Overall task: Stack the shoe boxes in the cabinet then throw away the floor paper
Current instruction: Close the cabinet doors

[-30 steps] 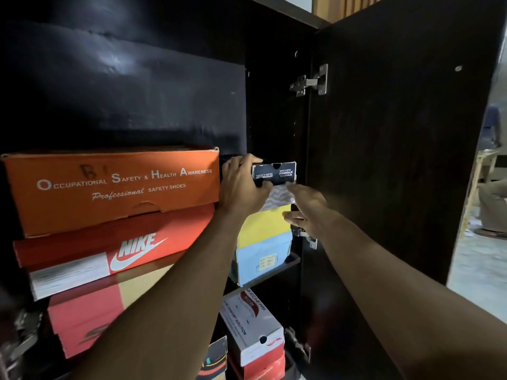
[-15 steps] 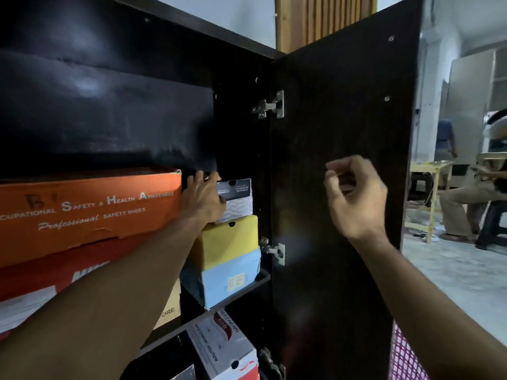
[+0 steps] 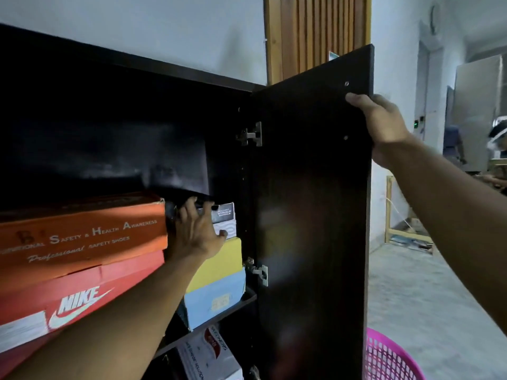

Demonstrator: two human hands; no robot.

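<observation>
A dark cabinet (image 3: 175,72) holds stacked shoe boxes. At the left an orange safety-shoes box (image 3: 82,237) lies on a red Nike box (image 3: 79,294). To the right a small black-and-white box (image 3: 226,219) sits on a yellow box (image 3: 222,263), which rests on a light blue box (image 3: 216,300). My left hand (image 3: 196,233) presses flat against the small box's front, fingers spread. My right hand (image 3: 380,124) grips the outer edge of the open cabinet door (image 3: 310,215). No floor paper is in view.
A white Skechers box (image 3: 208,355) sits on the shelf below. A pink mesh basket (image 3: 389,357) stands on the grey floor at the bottom right. A wooden frame (image 3: 403,231) and a seated person (image 3: 496,149) are at the far right.
My right hand left the small box, rose and moved right, and now holds the door's edge. My left hand stays on the small box, which sits further in. The view shifted up and right.
</observation>
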